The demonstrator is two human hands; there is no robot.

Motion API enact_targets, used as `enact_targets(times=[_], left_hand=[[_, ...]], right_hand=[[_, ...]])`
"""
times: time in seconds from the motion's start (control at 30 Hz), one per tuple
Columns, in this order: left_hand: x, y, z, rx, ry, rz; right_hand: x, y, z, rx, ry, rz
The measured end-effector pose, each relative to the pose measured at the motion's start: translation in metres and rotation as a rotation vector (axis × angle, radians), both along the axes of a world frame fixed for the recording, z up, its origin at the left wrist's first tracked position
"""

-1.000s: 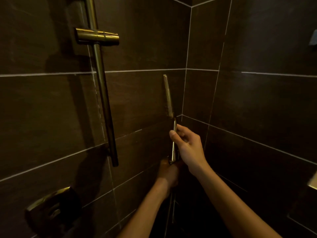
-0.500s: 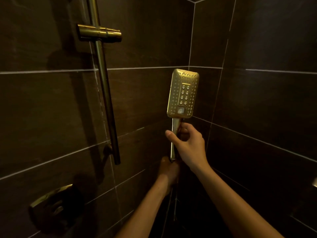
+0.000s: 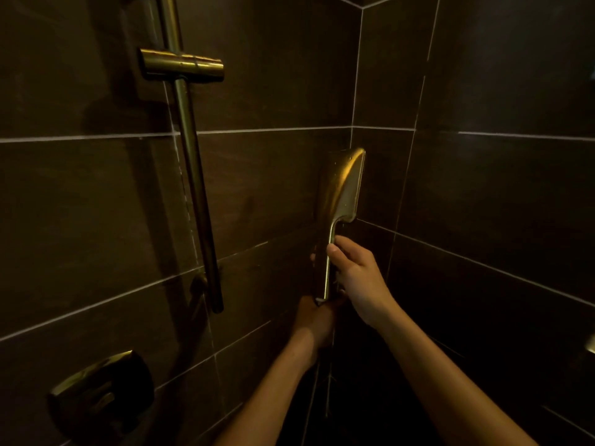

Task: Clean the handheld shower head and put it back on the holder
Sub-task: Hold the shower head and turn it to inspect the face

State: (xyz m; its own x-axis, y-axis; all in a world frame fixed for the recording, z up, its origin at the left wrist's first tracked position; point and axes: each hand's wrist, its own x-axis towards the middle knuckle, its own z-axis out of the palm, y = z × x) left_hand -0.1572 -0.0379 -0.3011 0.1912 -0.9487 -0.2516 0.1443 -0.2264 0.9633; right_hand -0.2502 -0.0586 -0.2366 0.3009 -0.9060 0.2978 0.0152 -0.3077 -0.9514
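A brass-coloured handheld shower head (image 3: 341, 185) stands upright in the tiled corner, its smooth back turned toward me and its spray face hidden. My right hand (image 3: 357, 278) is closed around its slim handle. My left hand (image 3: 317, 320) sits in shadow just below, at the bottom end of the handle where the hose joins; its grip is hard to make out. The holder (image 3: 182, 64), a brass cylinder, is fixed high on the vertical slide rail (image 3: 196, 194) to the upper left, with nothing in it.
Dark brown tiled walls meet in a corner just behind the shower head. A brass valve handle on a dark plate (image 3: 99, 387) protrudes from the left wall at the bottom. A small bright fitting (image 3: 590, 344) shows at the right edge.
The shower head has been rotated about its handle: edge-on one second ago, spray face toward me half a second ago, now its back toward me. Both hands stay at the handle.
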Motion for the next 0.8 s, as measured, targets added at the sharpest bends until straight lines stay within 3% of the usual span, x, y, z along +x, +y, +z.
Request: enact_targets(times=[0.23,0.37,0.43,0.57,0.8], left_hand=[[-0.005,-0.003,-0.001,-0.04,-0.018,0.013],[-0.003,-0.003,-0.001,-0.08,-0.035,0.059],[-0.002,-0.005,-0.005,-0.111,-0.035,0.07],[-0.001,-0.007,-0.007,-0.118,-0.081,0.086],[0.001,-0.008,-0.01,-0.037,-0.082,0.059]], right_hand=[[0.003,-0.004,-0.001,0.121,-0.185,0.026],[0.002,-0.008,0.003,-0.358,0.384,-0.272],[0.002,-0.009,0.009,-0.434,0.472,-0.343],[0.003,-0.011,0.017,-0.385,0.498,-0.343],[-0.007,-0.014,0.014,-0.153,0.332,-0.001]])
